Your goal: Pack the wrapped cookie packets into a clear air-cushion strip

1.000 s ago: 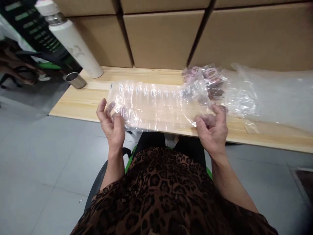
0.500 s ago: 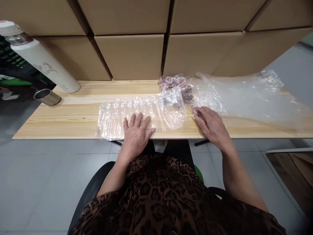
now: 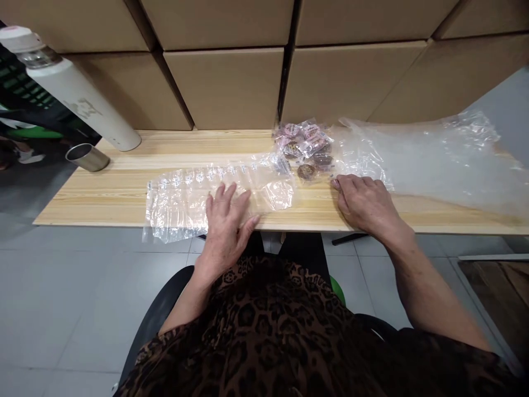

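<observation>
My left hand (image 3: 226,223) lies flat with spread fingers on a clear plastic air-column bag (image 3: 182,198). The bag is deflated, with a row of small printed marks along its upper side, and its left end hangs over the table's front edge. My right hand (image 3: 366,201) rests on the table with its fingers curled in; whatever they may hold is hidden. Just beyond its fingertips is a small pile of clear packets with pink print (image 3: 309,135), and a round brown item in a clear wrapper (image 3: 306,171) lies at the pile's front.
Wide, clear plastic sheeting (image 3: 438,160) covers the right part of the wooden table (image 3: 103,198). Stacked cardboard boxes (image 3: 223,88) form a wall behind. A white bottle (image 3: 91,107) and a metal cup (image 3: 88,158) stand at the left end.
The air-column bag has slid left under my left hand, baring more of the packets and the round brown item. My right hand has shifted slightly right and its fingers have curled further.
</observation>
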A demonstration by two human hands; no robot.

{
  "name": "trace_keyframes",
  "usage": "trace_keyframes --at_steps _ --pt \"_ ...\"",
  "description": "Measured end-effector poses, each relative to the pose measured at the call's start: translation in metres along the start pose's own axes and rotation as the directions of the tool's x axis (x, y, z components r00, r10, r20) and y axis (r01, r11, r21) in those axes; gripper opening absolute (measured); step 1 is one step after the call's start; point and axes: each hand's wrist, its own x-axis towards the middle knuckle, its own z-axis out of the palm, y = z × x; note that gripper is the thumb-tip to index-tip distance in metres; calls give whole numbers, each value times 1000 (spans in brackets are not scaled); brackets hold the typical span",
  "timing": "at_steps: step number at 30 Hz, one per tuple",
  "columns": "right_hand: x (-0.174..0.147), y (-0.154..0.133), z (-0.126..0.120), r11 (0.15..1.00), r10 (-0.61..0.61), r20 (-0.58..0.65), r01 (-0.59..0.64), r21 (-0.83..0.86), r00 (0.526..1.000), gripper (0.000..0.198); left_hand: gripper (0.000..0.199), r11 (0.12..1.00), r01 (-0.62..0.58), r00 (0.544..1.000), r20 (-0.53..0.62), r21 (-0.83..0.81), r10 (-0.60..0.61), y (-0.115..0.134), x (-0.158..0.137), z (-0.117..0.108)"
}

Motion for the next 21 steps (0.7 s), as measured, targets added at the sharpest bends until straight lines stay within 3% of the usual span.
trace_keyframes --at_steps 4,6,8,10,12,14,15,18,21 --pt "8 13 0 994 -6 73 -2 110 997 43 50 974 -126 992 -1 -186 128 23 6 8" --pt "8 16 -3 981 52 39 -59 187 998 47 50 942 -156 988 -30 -297 154 30 8 10" --pt "3 11 -11 922 126 -54 -97 374 991 49 49 886 -152 988 -45 -437 147 37 10 11" --pt "-4 -5 -24 757 199 -124 -72 650 972 47 49 793 -50 997 18 -607 77 46 12 13" --pt "-10 -29 -38 515 219 -109 -20 857 970 42 55 624 141 986 165 -768 -19 55 15 19" --pt "-12 -54 -49 358 132 -63 12 934 989 36 62 393 315 946 317 -864 -61 62 21 30" --pt "-10 -65 -53 337 62 -54 30 941 997 34 62 285 370 928 365 -884 -73 64 24 37" --pt "8 -77 -54 423 -82 -108 132 897 991 29 52 96 427 897 408 -899 -170 61 33 51" --pt "39 -62 -37 652 -72 -197 196 732 978 31 45 127 362 886 298 -924 -355 47 39 51"
